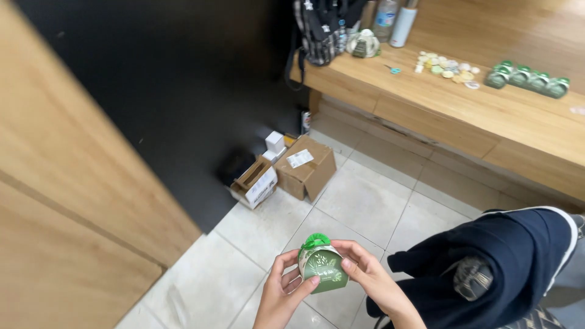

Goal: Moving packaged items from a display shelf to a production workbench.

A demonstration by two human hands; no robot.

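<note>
Both my hands hold a small green and white gift box point(324, 265) with a green ribbon top, low in the view above the tiled floor. My left hand point(281, 293) cups its left side with the thumb on the front. My right hand point(370, 275) grips its right side, fingers over the top edge. On the wooden bench point(426, 100) at the upper right stands a row of similar green boxes point(527, 78) beside a scatter of small round pieces point(446, 66).
Cardboard boxes point(308, 166) and small white boxes point(275, 143) lie on the floor by a black wall panel point(183, 79). A backpack point(321, 27), bottles point(393, 18) and small scissors point(393, 70) are on the bench. A dark blue garment point(518, 262) covers my lap at right.
</note>
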